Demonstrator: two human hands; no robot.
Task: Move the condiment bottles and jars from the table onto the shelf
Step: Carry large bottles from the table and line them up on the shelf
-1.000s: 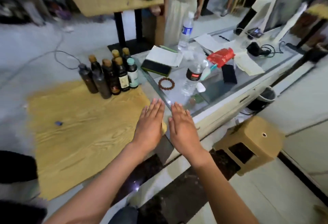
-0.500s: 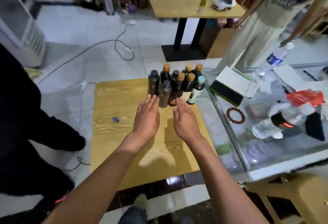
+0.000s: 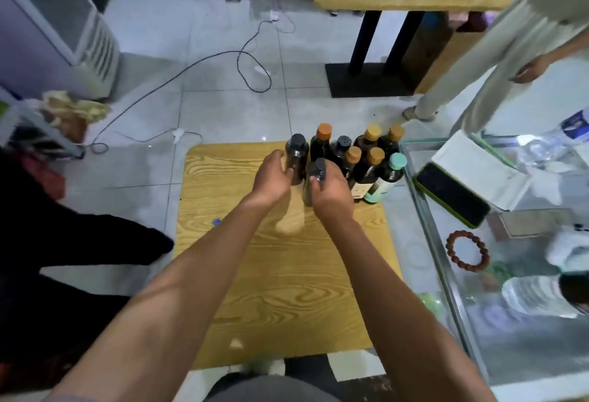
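Observation:
Several dark condiment bottles stand clustered at the far edge of a small wooden table [image 3: 287,274]. My left hand [image 3: 272,178] curls round a black-capped dark bottle [image 3: 297,154] at the cluster's left. My right hand [image 3: 330,189] grips a second black-capped bottle [image 3: 316,172] at the front of the cluster. Behind them stand bottles with orange caps [image 3: 324,138] and one with a pale green cap [image 3: 387,177]. No shelf is in view.
A glass counter [image 3: 478,322] adjoins the table on the right, bearing a black phone [image 3: 452,193], a white box, a bead bracelet [image 3: 467,252] and water bottles. A person stands at the far right. Cables [image 3: 223,60] cross the tiled floor. Dark-clad legs are at the left.
Both hands moved forward from flat above the table to the bottles, and their fingers have closed round the two front black-capped bottles. The view has tilted further down over the table.

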